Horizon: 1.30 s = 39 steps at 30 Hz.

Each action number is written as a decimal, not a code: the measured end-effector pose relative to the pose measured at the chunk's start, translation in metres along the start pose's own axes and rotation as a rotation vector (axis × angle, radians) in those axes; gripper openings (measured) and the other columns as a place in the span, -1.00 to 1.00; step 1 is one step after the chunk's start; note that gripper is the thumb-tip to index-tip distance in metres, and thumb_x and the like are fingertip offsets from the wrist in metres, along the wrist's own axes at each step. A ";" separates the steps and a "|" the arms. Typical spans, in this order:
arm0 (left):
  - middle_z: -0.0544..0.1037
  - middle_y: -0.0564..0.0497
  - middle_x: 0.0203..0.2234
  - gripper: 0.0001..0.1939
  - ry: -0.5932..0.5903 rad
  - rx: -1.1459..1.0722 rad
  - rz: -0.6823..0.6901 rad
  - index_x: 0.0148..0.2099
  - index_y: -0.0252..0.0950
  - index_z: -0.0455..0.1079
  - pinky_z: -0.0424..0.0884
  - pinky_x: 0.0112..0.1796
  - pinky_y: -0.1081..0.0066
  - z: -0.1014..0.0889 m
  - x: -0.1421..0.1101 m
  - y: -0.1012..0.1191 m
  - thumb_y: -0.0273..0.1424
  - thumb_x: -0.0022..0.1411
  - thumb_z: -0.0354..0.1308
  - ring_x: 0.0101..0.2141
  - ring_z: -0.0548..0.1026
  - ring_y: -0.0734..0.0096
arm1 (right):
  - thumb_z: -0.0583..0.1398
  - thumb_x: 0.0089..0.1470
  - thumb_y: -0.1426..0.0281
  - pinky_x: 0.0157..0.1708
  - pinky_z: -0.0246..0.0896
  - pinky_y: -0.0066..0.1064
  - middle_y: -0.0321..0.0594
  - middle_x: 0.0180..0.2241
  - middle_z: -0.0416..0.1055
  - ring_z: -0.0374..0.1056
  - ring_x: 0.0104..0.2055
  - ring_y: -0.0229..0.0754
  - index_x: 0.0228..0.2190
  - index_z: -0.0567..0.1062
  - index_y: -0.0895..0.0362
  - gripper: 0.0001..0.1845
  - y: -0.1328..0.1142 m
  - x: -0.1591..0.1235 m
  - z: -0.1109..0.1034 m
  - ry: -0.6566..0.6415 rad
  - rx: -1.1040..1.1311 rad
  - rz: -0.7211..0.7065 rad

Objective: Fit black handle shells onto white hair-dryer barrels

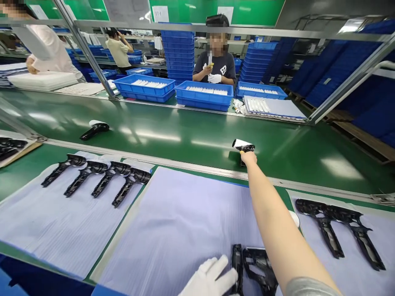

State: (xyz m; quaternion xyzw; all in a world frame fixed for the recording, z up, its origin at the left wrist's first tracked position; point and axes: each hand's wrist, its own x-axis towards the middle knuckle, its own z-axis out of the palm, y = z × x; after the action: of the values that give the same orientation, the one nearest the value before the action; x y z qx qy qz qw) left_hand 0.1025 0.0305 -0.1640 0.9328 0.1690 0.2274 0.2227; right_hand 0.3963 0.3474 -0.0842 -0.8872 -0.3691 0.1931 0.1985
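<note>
My right hand (249, 157), bare, reaches far forward over the green conveyor belt. Its fingers are closed on a pistol-shaped hair dryer body (243, 144) with a white barrel and black handle. My left hand (212, 277), in a white glove, is low in the view with its fingers spread. Right beside those fingertips lie a narrow black part (237, 263) and a black housing half (259, 267) on a pale lilac sheet (173, 222); whether they touch is unclear. My right forearm hides some of the housing half.
Another black-and-white dryer body (95, 130) lies on the belt (160, 137) at left. Several black housing halves (101, 176) rest on the left sheet, two more (336, 218) at right. Opposite, a co-worker (216, 61) sits behind blue bins (203, 100). Metal posts (89, 53) frame the belt.
</note>
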 end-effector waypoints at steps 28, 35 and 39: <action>0.51 -0.05 -0.47 -0.64 0.180 -1.145 -0.847 -0.19 -0.30 0.37 0.45 -0.38 0.25 -0.112 0.001 0.041 -0.08 0.25 0.15 -0.48 0.49 0.25 | 0.32 -0.17 0.12 -0.44 0.04 -0.26 -0.23 -0.62 0.45 0.39 -0.49 0.09 -0.44 0.41 0.03 -0.69 0.231 -0.358 -0.060 -0.203 0.057 -0.052; 0.49 0.04 -0.39 -0.53 0.185 -1.599 -0.962 -0.18 -0.28 0.26 0.49 -0.47 0.37 -0.124 -0.012 0.061 -0.30 -0.06 0.42 -0.57 0.51 0.46 | 0.31 -0.25 0.04 -0.44 0.08 -0.35 -0.39 -0.61 0.30 0.28 -0.50 -0.13 -0.40 0.41 0.08 -0.56 0.237 -0.347 -0.050 -0.415 0.339 0.031; 0.53 -0.02 -0.33 -0.51 0.194 -1.666 -0.965 -0.09 -0.29 0.27 0.42 -0.60 0.48 -0.132 -0.014 0.065 -0.40 -0.04 0.39 -0.53 0.54 0.42 | 0.32 -0.25 0.06 -0.47 0.20 -0.39 -0.33 -0.52 0.43 0.39 -0.48 -0.14 -0.39 0.40 0.09 -0.56 0.240 -0.333 -0.060 -0.540 0.551 0.150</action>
State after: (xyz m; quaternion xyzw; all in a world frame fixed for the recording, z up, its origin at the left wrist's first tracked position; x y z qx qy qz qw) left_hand 0.0386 0.0139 -0.0318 0.2833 0.3362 0.2342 0.8671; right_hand 0.3470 -0.0646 -0.0871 -0.7425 -0.2766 0.5253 0.3103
